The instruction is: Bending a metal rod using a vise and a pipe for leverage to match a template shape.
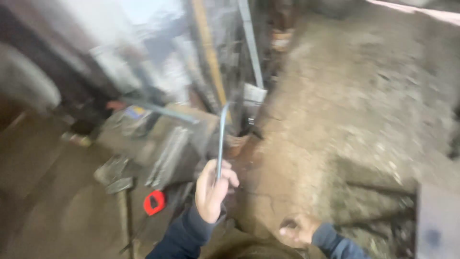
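My left hand [213, 191] is raised in front of me, fingers curled round the lower end of a thin, slightly bent metal rod [221, 139]. The grip is closed, thumb on the near side, and the rod runs up and away from the hand, its top curving a little to the right. The sleeve on that arm is dark blue.

My right hand [298, 229] sits lower and to the right, well apart from the left. Its fingers look curled inward, close to a loose fist, but the view is blurred and I cannot tell whether it has anything in it.

Just left of and below my left hand a small red object [154, 202] with a dark opening lies on the ground. Farther left and beyond it, grey metal pieces [168, 156] lie in a loose heap. Above the rod's tip, long bars stand upright, one yellowish [209, 52] and one grey [250, 43]. To the right of both hands stretches rough, cracked concrete floor [354, 110]. A dark flat slab [438, 223] sits at the far right, beyond my right hand.
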